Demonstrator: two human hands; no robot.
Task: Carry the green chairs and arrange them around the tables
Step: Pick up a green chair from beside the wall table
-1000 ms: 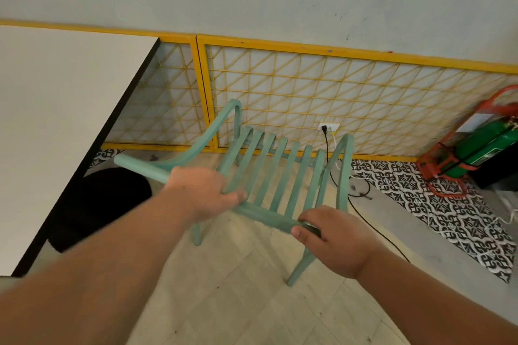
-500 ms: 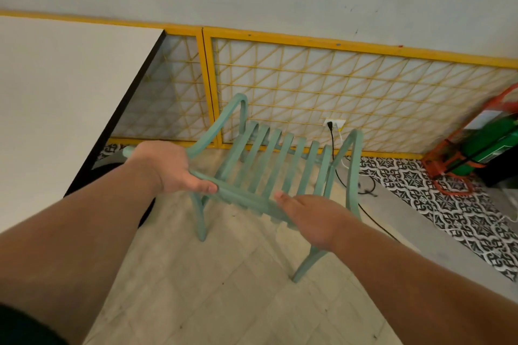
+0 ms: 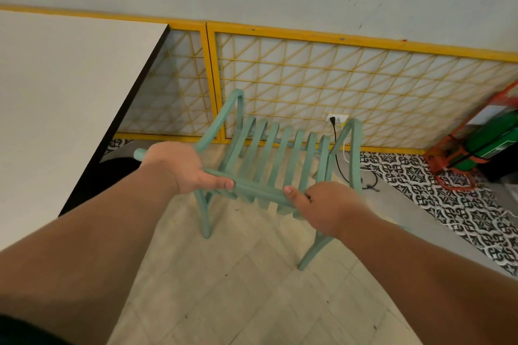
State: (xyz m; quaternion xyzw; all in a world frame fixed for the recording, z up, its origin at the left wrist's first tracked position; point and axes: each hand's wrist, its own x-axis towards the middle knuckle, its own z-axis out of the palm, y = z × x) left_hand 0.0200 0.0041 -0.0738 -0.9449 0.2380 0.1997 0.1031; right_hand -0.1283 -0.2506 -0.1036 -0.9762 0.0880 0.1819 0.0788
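A pale green slatted chair (image 3: 283,154) with curved armrests is in front of me, its back rail nearest to me and its seat facing the wall. My left hand (image 3: 182,168) grips the left end of that top rail. My right hand (image 3: 325,204) grips the rail's right part, thumb on top. The chair's near legs reach down to the beige tiled floor. A white table (image 3: 64,109) with a dark edge fills the left side, just left of the chair.
A yellow lattice panel (image 3: 322,84) runs along the wall behind the chair, with a socket and black cable (image 3: 336,148). An orange frame holding a green cylinder (image 3: 487,143) stands at the right on patterned black-and-white tiles (image 3: 448,199). A dark table base (image 3: 117,171) sits under the table.
The chair has moved away from me toward the wall and sits more level. Both hands have stayed on the top rail, the right one now curled more firmly around it.
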